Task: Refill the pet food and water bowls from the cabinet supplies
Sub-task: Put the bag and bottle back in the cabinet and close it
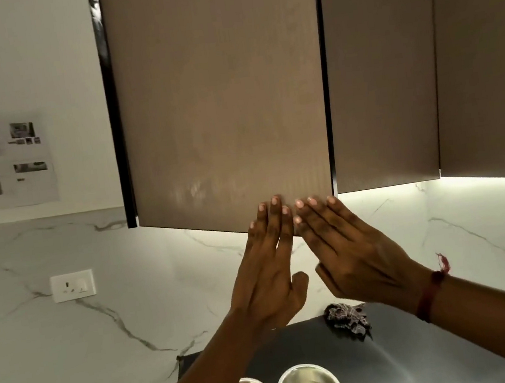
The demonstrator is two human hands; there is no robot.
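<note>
At cabinet door [221,99] lower edge, both flat hands [267,272] press.

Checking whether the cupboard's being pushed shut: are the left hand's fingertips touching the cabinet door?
Cannot tell. In the head view the left hand has its fingertips overlapping the lower edge of the cabinet door, but this single angle shows neither contact nor a gap.

A printed sheet [12,161] with small photos hangs on the white wall at far left. Below it, a white wall socket [72,285] sits in the marble backsplash [72,340], which is white with grey veins. On the dark countertop [424,355], a crumpled dark checked cloth [348,318] lies near the back wall. A light strip [466,179] glows at right.
</note>
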